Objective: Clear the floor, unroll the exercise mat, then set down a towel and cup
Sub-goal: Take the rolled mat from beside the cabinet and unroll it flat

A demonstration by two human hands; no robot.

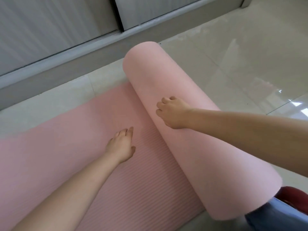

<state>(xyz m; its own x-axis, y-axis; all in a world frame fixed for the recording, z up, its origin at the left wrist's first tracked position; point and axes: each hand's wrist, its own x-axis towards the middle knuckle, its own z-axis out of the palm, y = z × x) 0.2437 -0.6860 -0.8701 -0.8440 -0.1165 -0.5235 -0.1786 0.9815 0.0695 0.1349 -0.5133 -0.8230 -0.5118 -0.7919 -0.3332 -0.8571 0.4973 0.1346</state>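
The exercise mat (70,147) lies partly unrolled on the floor (241,55). Its flat, ribbed section extends to the person's left; the remaining roll (191,130) sits as a thick cylinder on the right edge of that section, running from the near corner toward the wall.

The right hand (173,112) rests on top of the roll near its middle, knuckles up and fingers curled loosely against the curved surface. It does not appear to enclose anything; the contact looks like a push or steadying press, placed centrally so the roll travels straight rather than skewing. The left hand (122,145) lies flat on the unrolled section just beside the roll, fingers extended and together. This placement likely pins the laid portion so that it neither slides nor curls back.

The step in hand is judged to be unrolling, roughly at the midpoint: much material remains wound. Bare tiled floor lies to the right of the roll, so room to continue is visible.

Beyond the mat, a grey sliding-door track (58,64) runs along the far edge of the floor. A blue garment edge (273,214) and a dark red object (293,195) touch or overlap the near end of the roll. Neither towel nor cup is in view.
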